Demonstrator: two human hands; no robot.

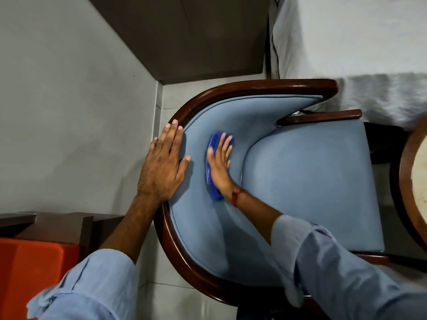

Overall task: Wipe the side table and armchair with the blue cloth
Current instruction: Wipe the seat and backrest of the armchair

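One cloth, one armchair, two hands at work

You have a single blue cloth (213, 162), folded into a soft, light pad that will bunch or slide on fabric unless you press it flat. Your right hand (219, 161) does that now: palm and spread fingers flatten it against the upholstered inner backrest of the armchair (307, 181), with no closed grip, only pressure. Your left hand (164, 165) lies open and empty over the curved wooden top rail, steadying the one chair, which looks heavy and stiff. Hold the cloth by its middle. One round side table (406, 176) shows at the right edge, beside the seat's front corner.
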